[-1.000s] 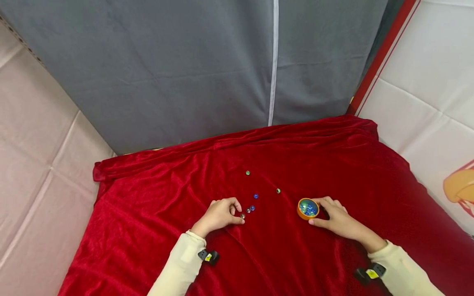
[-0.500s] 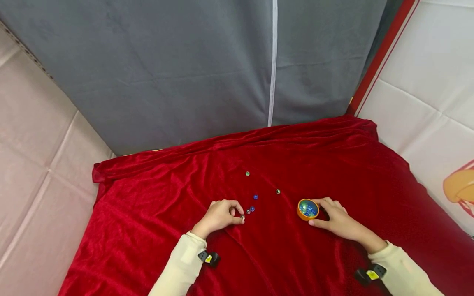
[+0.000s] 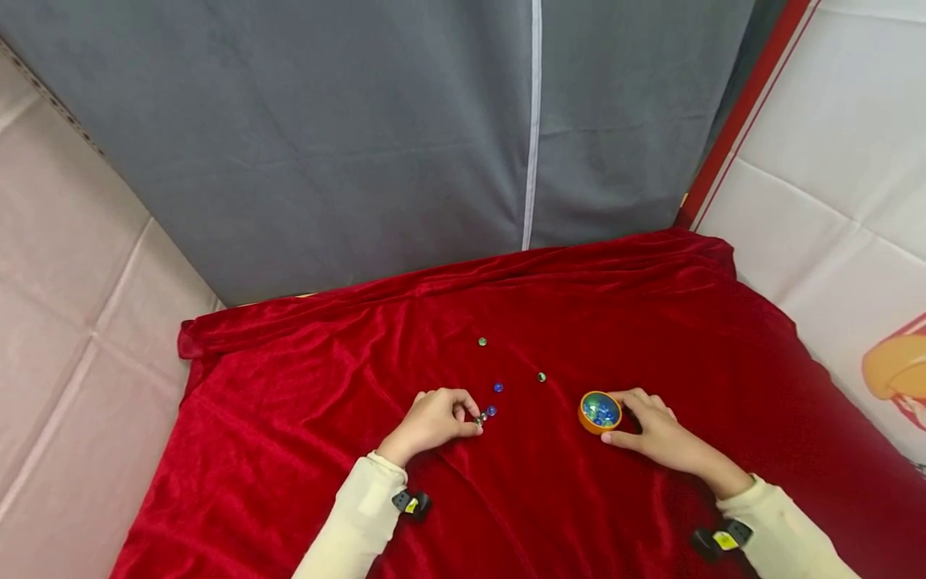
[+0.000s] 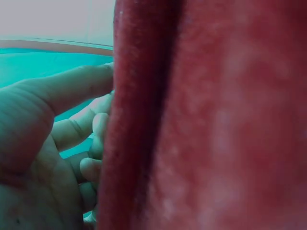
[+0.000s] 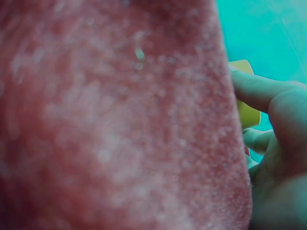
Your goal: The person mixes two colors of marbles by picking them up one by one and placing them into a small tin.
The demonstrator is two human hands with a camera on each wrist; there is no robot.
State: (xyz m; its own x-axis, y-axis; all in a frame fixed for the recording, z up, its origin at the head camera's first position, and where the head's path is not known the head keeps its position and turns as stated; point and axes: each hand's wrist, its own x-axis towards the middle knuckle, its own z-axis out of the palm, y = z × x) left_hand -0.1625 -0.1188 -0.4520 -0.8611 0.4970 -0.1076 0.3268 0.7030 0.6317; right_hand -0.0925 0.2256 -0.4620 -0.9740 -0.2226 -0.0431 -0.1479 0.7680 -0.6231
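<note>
My left hand (image 3: 436, 418) is low over the red cloth, thumb and index fingertips closed around a small glass marble (image 3: 478, 420). Right beside those fingertips lie a clear-looking marble (image 3: 485, 416) and a blue marble (image 3: 492, 411). My right hand (image 3: 654, 432) grips the side of a small round orange bowl (image 3: 590, 427) between thumb and fingers; several blue and green marbles sit inside it. The left wrist view shows bent fingers (image 4: 72, 129), their tips hidden by cloth. In the right wrist view, cloth covers most of the yellow-looking bowl (image 5: 249, 115).
Another blue marble (image 3: 498, 387) and two green marbles, one nearer the bowl (image 3: 542, 376) and one farther back (image 3: 482, 342), lie on the wrinkled red cloth (image 3: 304, 402). A grey curtain (image 3: 362, 145) hangs behind; pale panels stand at both sides.
My left hand has shifted slightly right, its fingertips closing on the marble and carrying it toward the neighbouring ones. The right hand keeps its grip on the bowl, which seems tilted slightly more.
</note>
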